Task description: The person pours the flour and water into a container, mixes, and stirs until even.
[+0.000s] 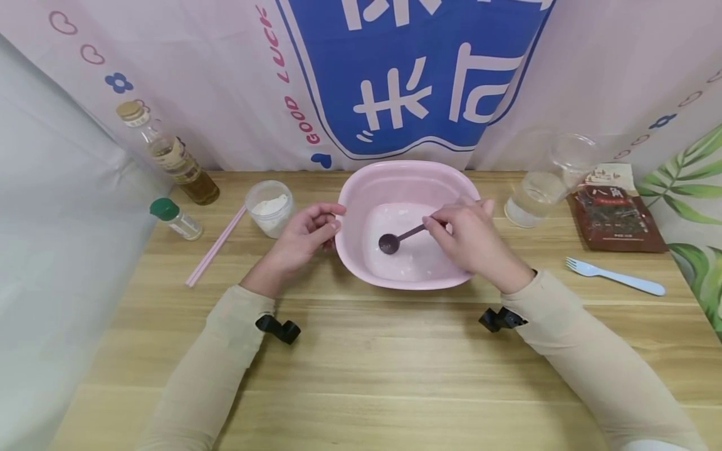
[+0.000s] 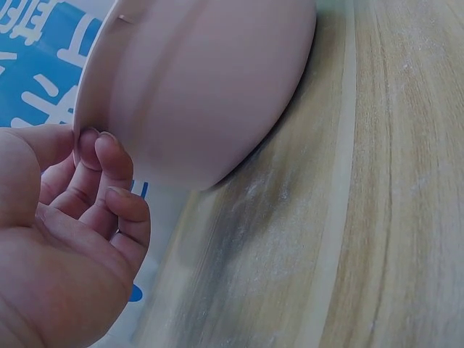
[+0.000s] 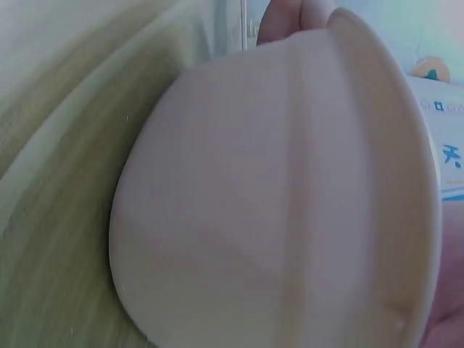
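A pink plastic basin (image 1: 361, 188) stands near the back of the table, with whitish, glossy matter on its bottom. My left hand (image 1: 301, 238) pinches its left rim between thumb and fingers; the left wrist view shows this hand (image 2: 80, 232) at the rim of the basin (image 2: 203, 87). Over the basin's right side, my right hand (image 1: 468, 235) grips the handle of a dark brown measuring spoon (image 1: 388, 244). The spoon's round bowl is low inside the basin; its contents cannot be made out. In the right wrist view the basin's outer wall (image 3: 239, 203) hides the spoon.
Left of the basin are a jar of white powder (image 1: 272, 203), pink chopsticks (image 1: 217, 245), a green-capped shaker (image 1: 183, 224) and an oil bottle (image 1: 188, 175). On the right are a clear cup of liquid (image 1: 533, 197), a brown packet (image 1: 615, 213) and a light blue fork (image 1: 617, 275).
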The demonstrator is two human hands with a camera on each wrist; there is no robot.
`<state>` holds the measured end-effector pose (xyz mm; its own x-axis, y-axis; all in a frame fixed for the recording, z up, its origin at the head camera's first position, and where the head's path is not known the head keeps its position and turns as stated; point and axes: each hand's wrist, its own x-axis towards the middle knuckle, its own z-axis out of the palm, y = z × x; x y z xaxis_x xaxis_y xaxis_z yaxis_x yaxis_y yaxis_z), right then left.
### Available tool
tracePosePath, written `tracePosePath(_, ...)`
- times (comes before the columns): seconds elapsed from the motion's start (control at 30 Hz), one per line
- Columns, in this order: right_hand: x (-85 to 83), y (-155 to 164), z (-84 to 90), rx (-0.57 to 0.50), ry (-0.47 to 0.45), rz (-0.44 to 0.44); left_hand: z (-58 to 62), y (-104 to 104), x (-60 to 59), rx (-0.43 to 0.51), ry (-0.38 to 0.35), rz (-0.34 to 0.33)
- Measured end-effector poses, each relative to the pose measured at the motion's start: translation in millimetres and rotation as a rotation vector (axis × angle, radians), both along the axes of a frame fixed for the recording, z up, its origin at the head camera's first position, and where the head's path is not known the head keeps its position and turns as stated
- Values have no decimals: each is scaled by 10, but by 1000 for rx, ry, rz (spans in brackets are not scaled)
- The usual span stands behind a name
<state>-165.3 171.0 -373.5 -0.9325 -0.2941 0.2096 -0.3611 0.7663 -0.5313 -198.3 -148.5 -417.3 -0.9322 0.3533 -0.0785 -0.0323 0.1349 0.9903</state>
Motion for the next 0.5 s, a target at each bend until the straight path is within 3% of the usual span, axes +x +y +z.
tracePosePath(0.3,-46,253,-7,56,118,-123,10,-9,9,-5,-5,2)
tracePosePath(0.5,-67,410,-44,105,210,-136,2,-6,6,2,-15,3)
